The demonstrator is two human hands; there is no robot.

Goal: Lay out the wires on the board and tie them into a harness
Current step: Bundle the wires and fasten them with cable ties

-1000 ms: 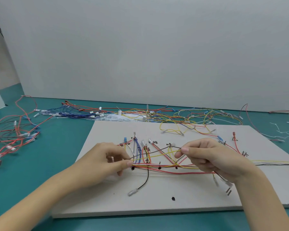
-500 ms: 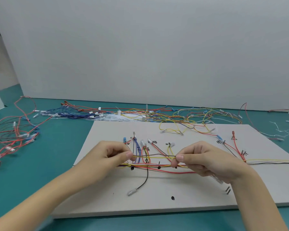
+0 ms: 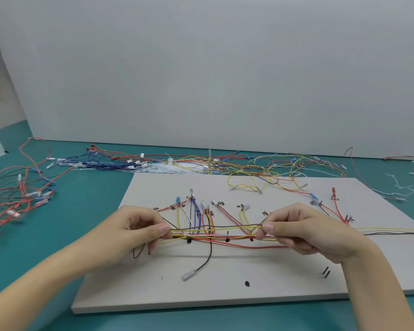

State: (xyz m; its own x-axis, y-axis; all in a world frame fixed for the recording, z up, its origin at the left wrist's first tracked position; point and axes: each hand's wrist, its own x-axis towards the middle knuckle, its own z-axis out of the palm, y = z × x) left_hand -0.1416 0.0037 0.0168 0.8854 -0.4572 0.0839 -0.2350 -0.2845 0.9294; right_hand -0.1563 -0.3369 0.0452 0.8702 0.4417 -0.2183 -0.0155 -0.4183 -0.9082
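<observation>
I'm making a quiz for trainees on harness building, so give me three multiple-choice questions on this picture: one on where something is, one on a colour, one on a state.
1. Where does the loose black wire with the clear terminal lie?
A. on the board, nearer than the bundle
B. on the teal table, left of the board
C. against the grey wall

2. What colour is the table under the board?
A. teal
B. orange
C. black

3. What are the left hand and right hand doing?
A. lying flat on the board
B. each pinching the wire bundle
C. hanging off the table, holding nothing

Answers: 1 A, its end rests on the board's near part; 2 A, teal shows around the board; 3 B, thumbs and fingers close on the bundle at both ends.
</observation>
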